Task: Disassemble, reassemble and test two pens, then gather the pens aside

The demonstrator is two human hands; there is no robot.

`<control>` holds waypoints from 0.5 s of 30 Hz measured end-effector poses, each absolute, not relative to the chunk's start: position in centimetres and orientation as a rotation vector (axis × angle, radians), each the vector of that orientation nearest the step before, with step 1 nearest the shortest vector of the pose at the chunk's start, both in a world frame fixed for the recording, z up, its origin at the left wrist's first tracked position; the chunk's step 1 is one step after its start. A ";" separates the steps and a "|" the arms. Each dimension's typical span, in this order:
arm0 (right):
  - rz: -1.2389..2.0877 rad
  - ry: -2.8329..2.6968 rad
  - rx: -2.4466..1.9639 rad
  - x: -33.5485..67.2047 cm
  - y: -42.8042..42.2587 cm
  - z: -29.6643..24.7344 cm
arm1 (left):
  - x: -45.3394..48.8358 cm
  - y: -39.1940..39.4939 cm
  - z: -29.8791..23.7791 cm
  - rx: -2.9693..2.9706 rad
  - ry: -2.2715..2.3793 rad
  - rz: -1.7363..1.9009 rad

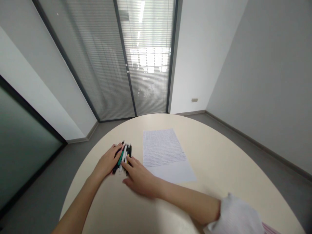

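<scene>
On the round cream table (214, 169), near its far edge, both hands were at one bunch of pens (123, 158). About 8 pens, maybe fewer, can't count exactly: black, white, one green, one yellow-tipped, lying side by side, tips toward 12 o'clock. Left hand (107, 161) came in from 7 o'clock, half-open, fingers flat against the bunch's left flank, not wrapped round it. Right hand (138, 178) came in from 4 o'clock, fingers extended across the lower end of the pens, slightly blurred, so grip can't be judged. Looks like the two hands were set opposite each other to keep the pens packed and parallel between them. Handwritten paper sheet (165, 155) lay at 2 o'clock from the pens, just beside the right hand, its dense text facing up, with the pens kept off it. White knit sleeve (235, 214) sat pushed back at the right wrist, leaving the hand free. Beyond the table at 12 o'clock, a glass door with slatted blinds (126, 61); frosted glass panel (24, 152) at 9 o'clock; wall socket (194, 100) at 1 o'clock
</scene>
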State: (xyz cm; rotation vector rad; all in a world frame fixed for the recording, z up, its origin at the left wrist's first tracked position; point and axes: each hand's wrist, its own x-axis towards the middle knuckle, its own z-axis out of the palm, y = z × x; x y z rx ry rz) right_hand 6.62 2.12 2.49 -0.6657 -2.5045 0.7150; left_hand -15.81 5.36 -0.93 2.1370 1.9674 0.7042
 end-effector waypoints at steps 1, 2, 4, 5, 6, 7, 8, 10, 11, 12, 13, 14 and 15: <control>0.665 -2.519 -0.663 6.7 2.0 2.4 | -15.8 5.3 -0.8 2.132 1.979 0.695; 0.625 -2.528 -0.671 6.6 2.1 2.3 | -15.7 5.2 -0.7 2.135 1.984 0.686; 0.570 -2.532 -0.690 6.4 2.4 2.0 | -15.3 5.2 -0.6 2.160 1.975 0.665; 0.548 -2.530 -0.690 6.3 2.6 1.8 | -15.1 5.2 -0.6 2.181 1.963 0.651; 0.529 -2.527 -0.685 6.2 2.8 1.6 | -14.9 5.2 -0.6 2.204 1.948 0.635; 0.512 -2.525 -0.680 6.1 3.0 1.4 | -14.7 5.2 -0.6 2.229 1.932 0.618; 0.495 -2.528 -0.673 6.0 3.2 1.2 | -14.6 5.3 -0.6 2.251 1.919 0.601; 0.455 -2.547 -0.670 6.0 3.4 0.9 | -14.5 5.2 -0.5 2.276 1.919 0.573; 0.433 -2.562 -0.670 6.0 3.4 0.8 | -14.5 5.2 -0.4 2.276 1.936 0.563; 0.416 -2.573 -0.666 6.0 3.4 0.8 | -14.6 5.1 -0.4 2.271 1.959 0.555; 0.406 -2.581 -0.659 6.0 3.3 0.8 | -14.6 5.1 -0.4 2.264 1.986 0.549; 0.402 -2.586 -0.650 6.1 3.3 0.8 | -14.6 5.0 -0.4 2.257 2.009 0.545; 0.399 -2.591 -0.637 6.1 3.2 0.9 | -14.6 5.0 -0.5 2.255 2.024 0.540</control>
